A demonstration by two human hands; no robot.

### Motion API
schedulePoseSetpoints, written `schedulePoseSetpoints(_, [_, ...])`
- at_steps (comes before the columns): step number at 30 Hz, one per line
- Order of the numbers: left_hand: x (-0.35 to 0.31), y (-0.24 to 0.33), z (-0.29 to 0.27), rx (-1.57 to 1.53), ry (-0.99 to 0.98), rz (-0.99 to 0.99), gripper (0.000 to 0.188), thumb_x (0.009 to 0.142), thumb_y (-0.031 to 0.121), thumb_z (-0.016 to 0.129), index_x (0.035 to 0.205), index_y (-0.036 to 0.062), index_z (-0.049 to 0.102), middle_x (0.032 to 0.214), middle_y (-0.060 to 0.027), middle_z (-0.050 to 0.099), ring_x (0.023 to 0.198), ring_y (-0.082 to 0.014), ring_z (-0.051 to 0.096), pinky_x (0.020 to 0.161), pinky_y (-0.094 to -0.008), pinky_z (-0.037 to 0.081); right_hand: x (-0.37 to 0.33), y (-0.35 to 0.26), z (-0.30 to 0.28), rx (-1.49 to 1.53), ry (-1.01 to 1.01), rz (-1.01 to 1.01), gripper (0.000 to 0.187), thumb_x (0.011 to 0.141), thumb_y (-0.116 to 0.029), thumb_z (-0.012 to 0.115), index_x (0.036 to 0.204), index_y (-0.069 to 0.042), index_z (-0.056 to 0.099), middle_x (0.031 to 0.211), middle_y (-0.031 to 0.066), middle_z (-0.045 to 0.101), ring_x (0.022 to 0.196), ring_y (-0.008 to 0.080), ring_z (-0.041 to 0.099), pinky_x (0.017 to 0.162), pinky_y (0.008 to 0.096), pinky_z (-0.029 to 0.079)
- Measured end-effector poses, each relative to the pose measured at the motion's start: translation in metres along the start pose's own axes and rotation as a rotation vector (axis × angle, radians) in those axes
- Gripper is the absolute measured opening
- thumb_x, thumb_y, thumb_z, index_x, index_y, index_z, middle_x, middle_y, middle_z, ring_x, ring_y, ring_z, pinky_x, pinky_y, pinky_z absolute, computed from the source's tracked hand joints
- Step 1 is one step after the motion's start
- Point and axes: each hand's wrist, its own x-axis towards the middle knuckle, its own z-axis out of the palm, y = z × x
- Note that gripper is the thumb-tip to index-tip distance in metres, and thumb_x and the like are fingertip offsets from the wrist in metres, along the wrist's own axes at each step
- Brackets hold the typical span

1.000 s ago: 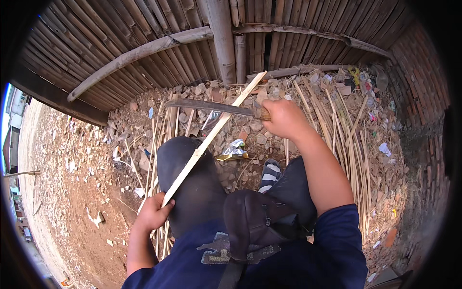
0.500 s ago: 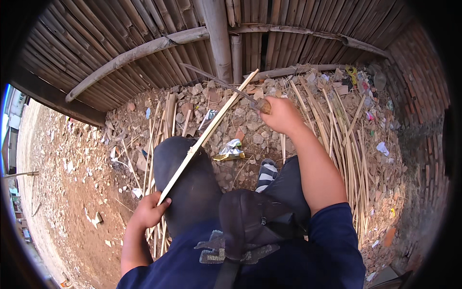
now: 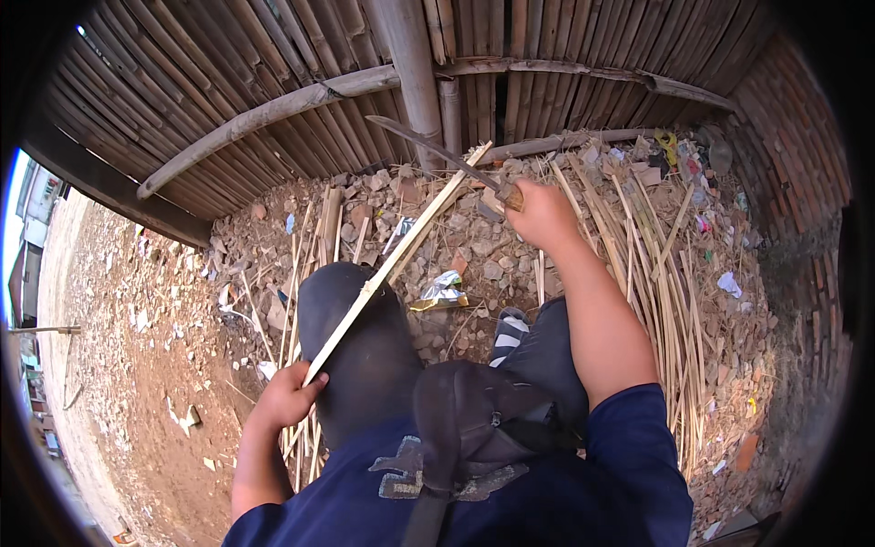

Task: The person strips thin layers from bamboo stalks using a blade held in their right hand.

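Observation:
A long pale bamboo strip (image 3: 394, 262) slants up from my left hand (image 3: 290, 397), resting across my left knee. My left fingers are closed round its near end, thumb on top. In my right hand (image 3: 545, 215) is the wooden handle of a machete (image 3: 421, 142). Its long, dark blade points up and left, crossing the strip just short of the far tip. Small curled shavings show at that tip. Along part of its length the strip looks doubled or split.
Many bamboo strips (image 3: 670, 301) lie on the right, with a smaller bunch (image 3: 330, 219) beyond my left knee. A foil wrapper (image 3: 443, 290) lies on rubble between my legs. A bamboo wall (image 3: 273, 109) stands ahead and a brick wall (image 3: 795, 155) at right.
The machete blade has slid along the bamboo strip, away from me and to the right, closer to its far tip. My left hand keeps its grip. The whole view has shifted slightly.

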Motion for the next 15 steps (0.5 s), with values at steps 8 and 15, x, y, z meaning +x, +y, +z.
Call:
schedulePoseSetpoints(8, [0.006,0.004,-0.008,-0.208,-0.128,-0.063,0.031,0.097,0.029,0.064,0.099,-0.0012,0.067,0.080,-0.0025,0.064,0.078,-0.0143,0.055,0.075,-0.0328,0.047,-0.012,-0.023,0.010,-0.025,-0.121,-0.250,0.025,0.076,-0.022,0.073,0.095,-0.006,0.067,0.083,0.0203,0.070,0.083,0.0418,0.067,0.074,0.0498,0.053])
schedulePoseSetpoints(15, [0.007,-0.001,-0.009,-0.104,-0.107,-0.065,0.035,0.098,0.033,0.063,0.100,-0.0013,0.067,0.084,-0.0095,0.067,0.082,-0.0206,0.058,0.080,-0.0374,0.048,-0.008,-0.049,-0.011,0.039,-0.204,-0.013,0.034,0.078,-0.019,0.071,0.110,-0.007,0.067,0.093,0.0204,0.071,0.093,0.0394,0.068,0.084,0.0487,0.054])
